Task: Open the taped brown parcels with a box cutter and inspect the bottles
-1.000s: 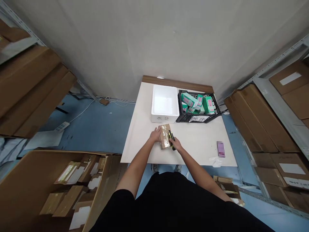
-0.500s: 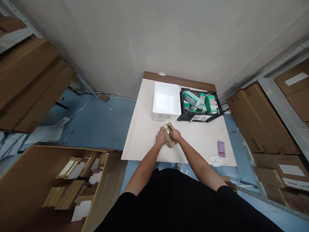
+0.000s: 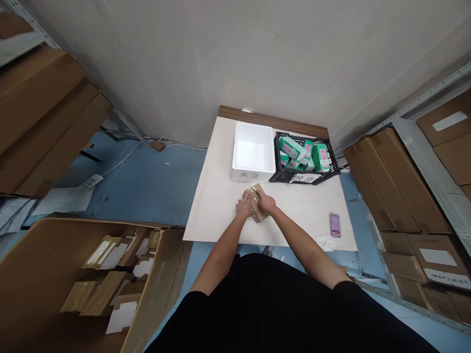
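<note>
Box (image 3: 260, 214), taped: was steadied by left hand (image 3: 244, 206), fingers half-open. Cutter (image 3: 256, 192), mostly hidden: was gripped by right hand (image 3: 266, 201), fingers closed. Slitting was presumed; firm bracing seemed needed.

Left hand (image 3: 245, 203) and right hand (image 3: 266, 201): two;
Taped carton (image 3: 260, 216): one;
White foam box (image 3: 265, 175): one;
Black crate (image 3: 282, 176): one;
Green boxes (image 3: 322, 158): at least five;
Table (image 3: 213, 211): one;
Large open carton (image 3: 172, 262): one;
Smaller cartons (image 3: 105, 294) inside: at least six
</note>
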